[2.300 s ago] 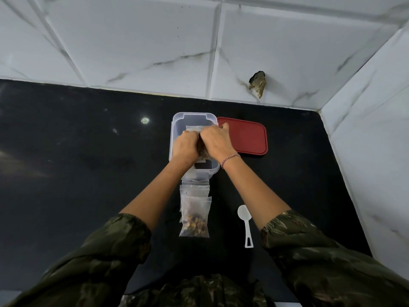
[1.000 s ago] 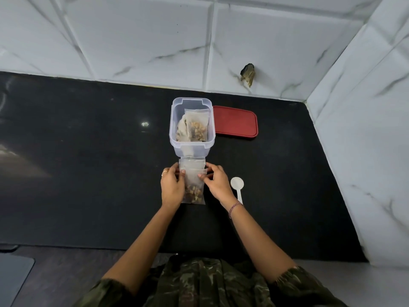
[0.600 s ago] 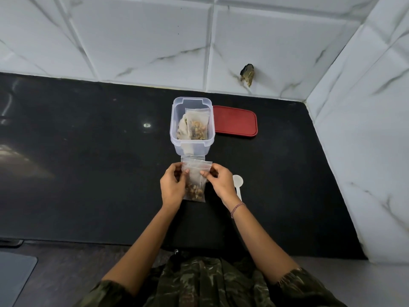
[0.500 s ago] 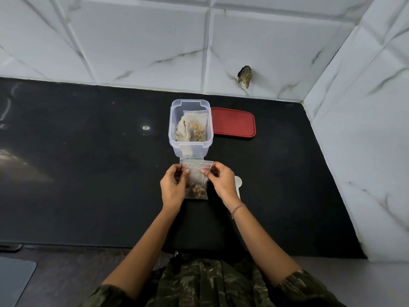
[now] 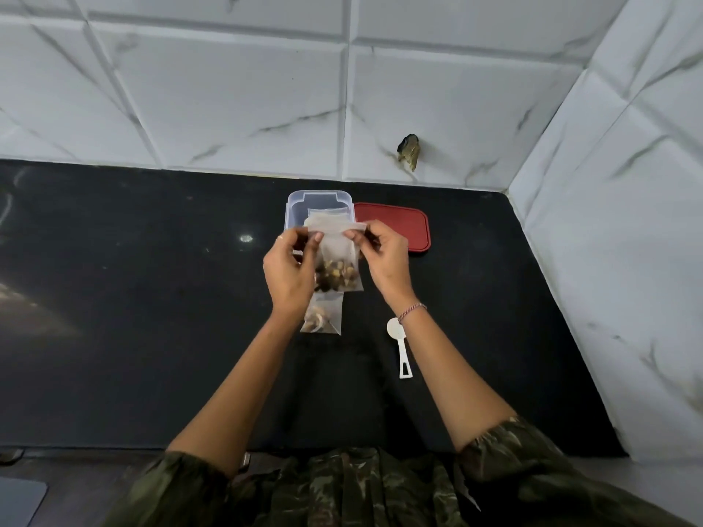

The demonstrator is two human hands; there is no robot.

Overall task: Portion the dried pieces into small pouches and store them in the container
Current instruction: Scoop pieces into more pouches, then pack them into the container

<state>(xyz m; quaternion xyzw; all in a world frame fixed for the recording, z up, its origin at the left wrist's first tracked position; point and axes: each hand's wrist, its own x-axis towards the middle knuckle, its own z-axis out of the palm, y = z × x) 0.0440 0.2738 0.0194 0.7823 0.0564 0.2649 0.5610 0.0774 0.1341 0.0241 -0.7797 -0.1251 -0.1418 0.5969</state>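
A small clear pouch point(image 5: 339, 268) with brown dried pieces in its bottom hangs in the air in front of the clear plastic container point(image 5: 293, 207). My left hand point(image 5: 288, 271) pinches its top left corner and my right hand point(image 5: 385, 258) pinches its top right edge. Inside the container, filled pouches point(image 5: 327, 218) stand partly hidden behind the held one. One more filled pouch point(image 5: 322, 315) lies flat on the black counter below my left hand.
A red lid point(image 5: 395, 229) lies right of the container. A white plastic scoop point(image 5: 400, 345) rests on the counter near my right wrist. White marble-tiled walls close the back and right side. The black counter point(image 5: 133, 298) stretches left.
Both hands left the container, picked a filled pouch off the counter and raised it toward the container. One pouch stays lying on the counter.
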